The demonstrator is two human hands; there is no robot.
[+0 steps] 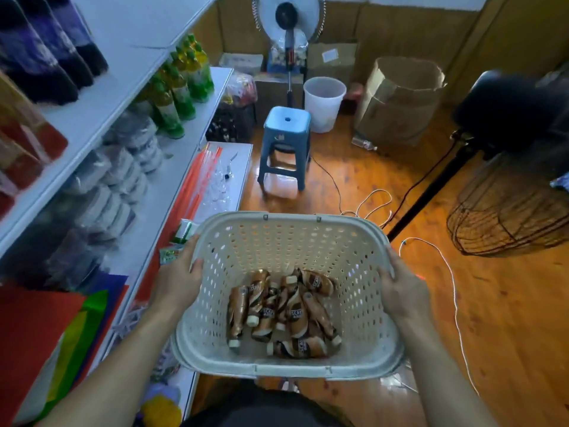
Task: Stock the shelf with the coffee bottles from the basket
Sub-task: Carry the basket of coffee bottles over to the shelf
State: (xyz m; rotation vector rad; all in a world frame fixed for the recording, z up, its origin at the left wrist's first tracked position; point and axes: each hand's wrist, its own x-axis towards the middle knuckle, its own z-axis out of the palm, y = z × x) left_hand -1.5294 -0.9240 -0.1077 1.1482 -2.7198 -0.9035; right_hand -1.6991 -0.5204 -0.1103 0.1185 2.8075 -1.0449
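Both hands (180,280) grip 1 basket (354,229) w/ approx 9 coffee bottles (297,315).

The basket (363,241) is matt, perforated pale plastic; the coffee bottles (286,309) look glossy brown; the floor (508,303) is shiny varnished wood.

Both bare forearms reach forward and slightly inward. The left hand (180,277) and right hand (401,286) are held level with each other, fingers (197,266) curled over in a grip.
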